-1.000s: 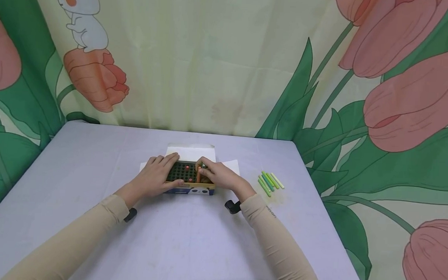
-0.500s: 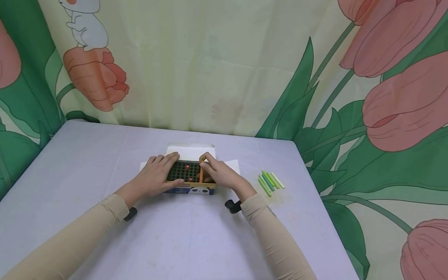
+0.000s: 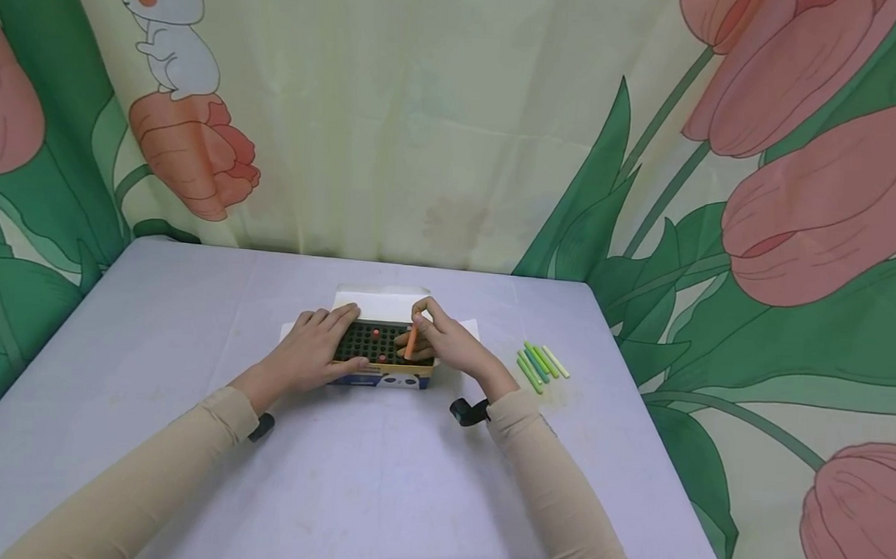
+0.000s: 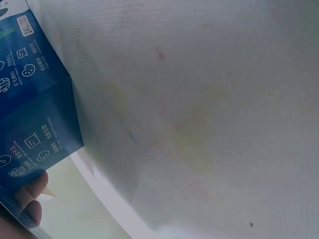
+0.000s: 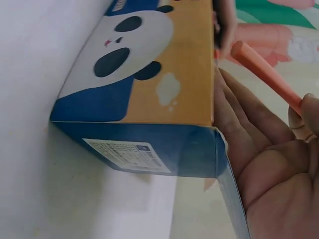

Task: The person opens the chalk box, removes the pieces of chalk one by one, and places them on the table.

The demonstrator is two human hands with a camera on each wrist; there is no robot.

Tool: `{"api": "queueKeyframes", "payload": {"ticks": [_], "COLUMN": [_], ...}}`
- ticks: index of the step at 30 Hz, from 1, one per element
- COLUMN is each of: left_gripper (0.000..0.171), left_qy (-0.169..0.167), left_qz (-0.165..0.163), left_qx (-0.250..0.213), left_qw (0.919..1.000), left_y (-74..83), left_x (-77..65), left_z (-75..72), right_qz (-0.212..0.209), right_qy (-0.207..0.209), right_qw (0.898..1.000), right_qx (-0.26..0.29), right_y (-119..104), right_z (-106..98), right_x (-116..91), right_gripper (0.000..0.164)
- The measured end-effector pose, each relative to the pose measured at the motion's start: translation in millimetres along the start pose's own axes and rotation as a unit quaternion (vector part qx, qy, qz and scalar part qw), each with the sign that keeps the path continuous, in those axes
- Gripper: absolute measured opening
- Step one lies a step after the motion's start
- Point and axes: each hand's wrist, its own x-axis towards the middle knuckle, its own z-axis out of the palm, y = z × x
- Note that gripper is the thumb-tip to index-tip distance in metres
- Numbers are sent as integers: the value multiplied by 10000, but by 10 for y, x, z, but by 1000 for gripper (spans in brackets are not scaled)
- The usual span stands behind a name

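A chalk box (image 3: 379, 378) with a panda print stands on the table, its lid folded back. Inside, a dark holder (image 3: 363, 340) full of round holes shows two red chalk ends. My left hand (image 3: 305, 352) rests on the box's left end, fingers straight, thumb along the near edge. My right hand (image 3: 445, 342) pinches an orange chalk stick (image 3: 412, 342) between thumb and index finger, above the holder's right end. In the right wrist view the orange chalk (image 5: 269, 74) tilts clear of the box, and the other fingers extend beside the box rim.
Several green and yellow-green chalk sticks (image 3: 538, 365) lie on the white tablecloth (image 3: 349, 475) right of the box. The lid (image 3: 383, 302) leans back behind the box, and a white side flap (image 3: 467, 329) sticks out at the right. A printed curtain (image 3: 424, 145) hangs behind the table.
My right hand has lifted the orange chalk up and slightly right, away from the holder; the chalk now tilts. My left hand stays on the box.
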Motion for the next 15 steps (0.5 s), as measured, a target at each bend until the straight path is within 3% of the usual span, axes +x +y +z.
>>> {"api": "queueKeyframes", "payload": {"ticks": [6, 10, 15], "left_gripper": [97, 97, 97], "left_qy": [-96, -52, -22], "left_qz": [-49, -24, 0], "left_qx": [-49, -38, -54], "left_qw": [9999, 10000, 10000], "left_y": [-2, -9, -16], "left_x": [3, 6, 10], "left_z": [23, 19, 9], "right_qz": [-181, -295, -301], "right_qy": [213, 533, 824], "right_qw": [9987, 9974, 9956], "right_qx": [420, 387, 319], "right_y": [18, 15, 59], "right_z": [-134, -243, -345], "right_x": [-60, -99, -140], "right_gripper": [38, 30, 33]}}
